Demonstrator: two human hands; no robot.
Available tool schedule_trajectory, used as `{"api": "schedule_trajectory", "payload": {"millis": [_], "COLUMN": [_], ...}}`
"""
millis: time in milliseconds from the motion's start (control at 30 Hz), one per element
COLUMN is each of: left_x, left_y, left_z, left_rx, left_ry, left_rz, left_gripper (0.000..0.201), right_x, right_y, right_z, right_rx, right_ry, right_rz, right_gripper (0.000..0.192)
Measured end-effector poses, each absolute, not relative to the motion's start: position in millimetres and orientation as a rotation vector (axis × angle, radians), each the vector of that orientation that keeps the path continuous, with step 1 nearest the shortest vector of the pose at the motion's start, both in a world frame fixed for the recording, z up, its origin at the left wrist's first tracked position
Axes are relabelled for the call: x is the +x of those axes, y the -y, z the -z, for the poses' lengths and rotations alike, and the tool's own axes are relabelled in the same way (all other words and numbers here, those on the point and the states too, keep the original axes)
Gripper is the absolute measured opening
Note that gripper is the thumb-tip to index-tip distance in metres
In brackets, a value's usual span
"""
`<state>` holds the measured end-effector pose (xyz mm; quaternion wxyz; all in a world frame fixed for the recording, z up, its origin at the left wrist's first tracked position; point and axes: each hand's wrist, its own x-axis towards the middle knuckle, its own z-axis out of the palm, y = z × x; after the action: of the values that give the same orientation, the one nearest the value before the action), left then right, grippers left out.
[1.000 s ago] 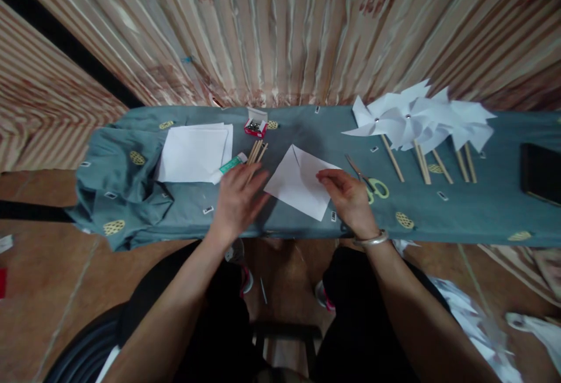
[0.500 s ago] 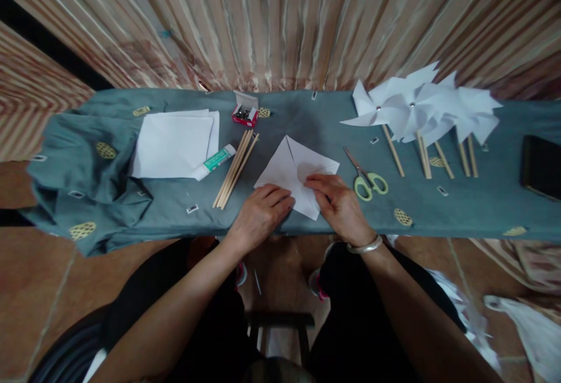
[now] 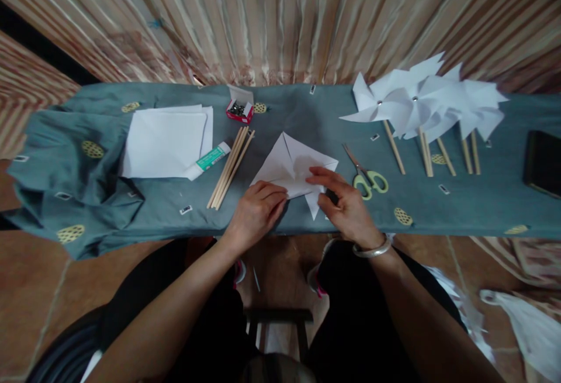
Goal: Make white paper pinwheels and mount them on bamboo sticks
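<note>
A white folded paper sheet lies on the grey-blue cloth-covered table, near its front edge. My left hand pinches the sheet's near left edge. My right hand, with a silver bangle on its wrist, grips the sheet's near right corner, which sits lifted and bent off the cloth. Green-handled scissors lie just right of my right hand. A bundle of wooden sticks lies just left of my left hand.
A stack of white paper and a glue tube sit at the left. A small red box of pins is at the back. Several white paper pinwheels on sticks lie at the right, with a black object beyond.
My left hand came off the sticks and took hold of the sheet's near edge. My right hand lifted and bent the near right corner. The view shifted slightly.
</note>
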<state>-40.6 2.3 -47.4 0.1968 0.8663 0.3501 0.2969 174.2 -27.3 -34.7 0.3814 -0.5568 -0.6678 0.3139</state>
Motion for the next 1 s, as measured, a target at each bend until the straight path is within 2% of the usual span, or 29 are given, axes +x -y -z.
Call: {"api": "schedule_trajectory", "payload": {"millis": [133, 200, 367, 533, 1000], "left_x": [-40.3, -40.2, -40.0, -41.2, -40.2], "left_y": [-2.2, -2.0, -1.1, 1.0, -0.7], "left_z": [46.9, 47.1, 47.3, 46.9, 51.2], "left_rx": [2.422, 2.422, 2.441, 2.483, 2.49], "left_ry": [-0.98, -0.979, -0.99, -0.982, -0.945], "left_rz": [-0.846, -0.847, -0.865, -0.85, -0.82], "left_gripper": [0.019, 0.018, 0.017, 0.032, 0.024], "right_x": [169.6, 166.8, 159.7, 152.1, 146.4], "right_y": [25.6, 24.0, 20.2, 18.4, 17.2], "right_z": [34.8, 37.2, 44.3, 46.8, 43.7], "right_rx": [-1.433, -1.452, -1.51, -1.556, -1.654], "right_ry": [1.601, 1.574, 1.608, 1.661, 1.745], "right_rz": [-0.87, -0.851, -0.692, -0.492, -0.34], "right_gripper": [0.013, 0.008, 0.007, 0.008, 0.008]}}
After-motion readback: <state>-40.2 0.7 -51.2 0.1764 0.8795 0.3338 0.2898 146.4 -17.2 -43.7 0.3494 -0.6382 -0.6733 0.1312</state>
